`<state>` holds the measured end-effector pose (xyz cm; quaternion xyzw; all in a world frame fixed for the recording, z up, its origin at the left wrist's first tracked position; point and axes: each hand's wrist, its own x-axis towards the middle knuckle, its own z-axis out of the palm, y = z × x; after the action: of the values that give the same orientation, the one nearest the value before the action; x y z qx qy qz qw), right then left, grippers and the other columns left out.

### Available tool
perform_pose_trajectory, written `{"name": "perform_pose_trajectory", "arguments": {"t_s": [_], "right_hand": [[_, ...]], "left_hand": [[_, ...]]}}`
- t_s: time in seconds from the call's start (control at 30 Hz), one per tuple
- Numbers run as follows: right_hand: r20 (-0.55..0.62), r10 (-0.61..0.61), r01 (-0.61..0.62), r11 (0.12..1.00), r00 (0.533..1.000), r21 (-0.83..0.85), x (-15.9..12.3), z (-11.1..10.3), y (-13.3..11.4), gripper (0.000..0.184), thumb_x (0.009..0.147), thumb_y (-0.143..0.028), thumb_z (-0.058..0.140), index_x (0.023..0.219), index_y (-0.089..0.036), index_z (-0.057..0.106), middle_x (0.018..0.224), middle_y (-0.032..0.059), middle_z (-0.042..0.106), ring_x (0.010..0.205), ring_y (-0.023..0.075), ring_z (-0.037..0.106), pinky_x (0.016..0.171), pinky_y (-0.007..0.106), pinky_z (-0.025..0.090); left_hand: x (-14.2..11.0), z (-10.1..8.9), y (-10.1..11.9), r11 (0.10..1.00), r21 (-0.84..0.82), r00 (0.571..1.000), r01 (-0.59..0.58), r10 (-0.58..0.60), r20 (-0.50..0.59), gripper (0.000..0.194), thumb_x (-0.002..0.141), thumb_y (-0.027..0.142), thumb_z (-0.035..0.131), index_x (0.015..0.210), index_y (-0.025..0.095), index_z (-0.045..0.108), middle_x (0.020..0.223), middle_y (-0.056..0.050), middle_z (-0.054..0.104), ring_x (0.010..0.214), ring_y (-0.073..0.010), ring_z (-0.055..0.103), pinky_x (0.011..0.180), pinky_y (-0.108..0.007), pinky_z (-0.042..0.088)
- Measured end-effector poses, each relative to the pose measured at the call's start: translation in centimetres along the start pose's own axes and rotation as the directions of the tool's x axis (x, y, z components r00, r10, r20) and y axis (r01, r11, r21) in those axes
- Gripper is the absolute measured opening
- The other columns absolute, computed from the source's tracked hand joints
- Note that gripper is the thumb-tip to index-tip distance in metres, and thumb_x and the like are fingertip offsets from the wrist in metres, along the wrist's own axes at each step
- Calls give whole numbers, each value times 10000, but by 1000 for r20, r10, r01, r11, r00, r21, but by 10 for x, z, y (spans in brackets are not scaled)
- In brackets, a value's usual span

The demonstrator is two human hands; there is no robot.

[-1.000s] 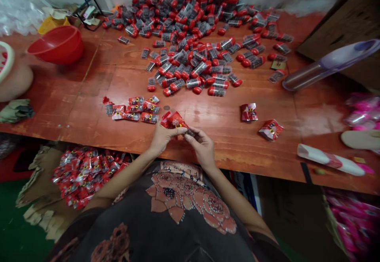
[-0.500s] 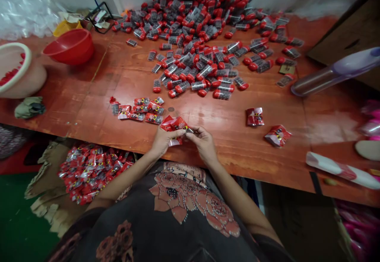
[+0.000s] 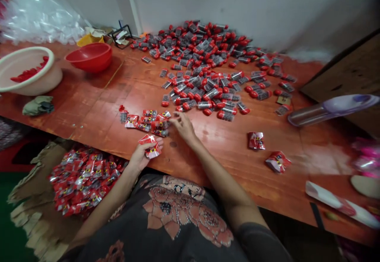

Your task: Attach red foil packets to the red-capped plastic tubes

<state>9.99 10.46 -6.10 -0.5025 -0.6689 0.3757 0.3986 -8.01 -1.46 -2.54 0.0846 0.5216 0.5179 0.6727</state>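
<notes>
A: What is gripped by the left hand [image 3: 141, 154]?

B: Red printed wrappers [image 3: 151, 147] are pinched there between thumb and fingers, above the near edge of the table [image 3: 228, 167]; how many are stacked cannot be told

A: And how is the right hand [image 3: 185, 130] held?

B: It is held partly open over the table, the fingers loosely bent and spread; nothing is seen to be gripped. The fingertips are placed just beside the nearest of the red packets [image 3: 144, 126], and whether that one is touched cannot be told

A: Where are those packets laid?

B: They are gathered in a small cluster left of the right hand and beyond the left one, with a red-capped tube [image 3: 123, 116] placed at the cluster's left end

A: What is seen farther off?

B: A broad heap of dark-filled tubes [image 3: 204, 50], also red-capped, is spread toward the wall. At the left, a red bowl [image 3: 89, 62] is set near a pale tub [image 3: 49, 80] in which red pieces [image 3: 28, 74] are held

A: And elsewhere?

B: Two red bundles [image 3: 256, 140] are set well apart at the right; below the table's edge, at lower left, more packets [image 3: 86, 185] are heaped beside torn cardboard [image 3: 35, 214]
</notes>
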Motion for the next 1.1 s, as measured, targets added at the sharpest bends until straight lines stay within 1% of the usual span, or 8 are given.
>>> {"name": "perform_pose_trajectory", "arguments": {"t_s": [0.1, 0.2, 0.4, 0.53, 0.7, 0.8, 0.93, 1.1], "right_hand": [[30, -132, 134, 913, 991, -386, 28, -16, 18, 395, 927, -140, 432, 1280, -172, 606, 1390, 163, 579, 1211, 295, 524, 1024, 482, 408], [145, -175, 225, 834, 974, -503, 25, -30, 37, 424, 950, -104, 403, 1327, -168, 587, 1399, 150, 588, 1177, 304, 514, 1012, 494, 385], [154, -183, 239, 746, 971, -622, -55, -58, 39, 345, 1002, -239, 421, 1271, -194, 632, 1222, 136, 675, 1009, 287, 532, 901, 451, 431], [105, -156, 186, 732, 982, -655, -100, -72, 36, 320, 969, -274, 493, 1225, -162, 647, 1140, 163, 664, 1054, 312, 534, 925, 466, 452], [-27, -68, 46, 868, 997, -494, -124, -77, 39, 311, 985, -302, 427, 1152, -155, 643, 1143, 174, 656, 1070, 294, 571, 974, 484, 447], [-220, 140, -176, 972, 965, -155, -132, -73, 32, 326, 991, -393, 390, 1147, -209, 608, 1005, 103, 680, 911, 236, 623, 835, 422, 517], [-141, 443, -348, 832, 885, 433, -138, -67, 12, 319, 913, -508, 499, 1083, -248, 573, 812, 18, 615, 666, 154, 602, 548, 279, 488], [-138, 447, -319, 792, 884, 521, -134, -63, -10, 395, 650, -326, 794, 981, -248, 592, 828, -11, 617, 621, 120, 534, 519, 261, 438]], "left_hand": [[5, 4, -5, 999, -50, 999, -15, 17, 35, 297, 647, 98, 785, 924, 145, 688, 930, -103, 760, 818, -200, 733, 804, -329, 588], [13, 16, -14, 997, -62, 999, -42, 43, 24, 253, 652, 134, 815, 874, 138, 692, 857, -75, 740, 743, -168, 709, 777, -321, 586], [24, 39, -29, 998, -41, 998, 51, -49, 45, 253, 611, 166, 845, 806, 144, 685, 826, -72, 718, 734, -183, 686, 746, -365, 578], [26, 54, -41, 997, 75, 993, 27, -36, 113, 257, 538, 90, 838, 712, 157, 662, 742, -49, 697, 684, -167, 668, 705, -338, 559], [24, 73, -54, 993, 114, 972, -11, -17, 236, 283, 526, 167, 871, 666, 151, 625, 650, -14, 671, 589, -135, 632, 630, -295, 541], [23, 82, -58, 996, 89, 978, -8, -11, 207, 324, 509, 176, 882, 682, 150, 609, 638, 13, 657, 573, -121, 622, 612, -275, 536], [19, 89, -60, 999, 53, 983, 5, -14, 183, 296, 524, 99, 847, 710, 153, 624, 673, 21, 665, 604, -109, 626, 637, -265, 536], [12, 92, -64, 996, 74, 973, 42, -58, 224, 395, 534, 69, 832, 892, 160, 692, 698, 10, 701, 633, -125, 653, 640, -261, 545]]}}
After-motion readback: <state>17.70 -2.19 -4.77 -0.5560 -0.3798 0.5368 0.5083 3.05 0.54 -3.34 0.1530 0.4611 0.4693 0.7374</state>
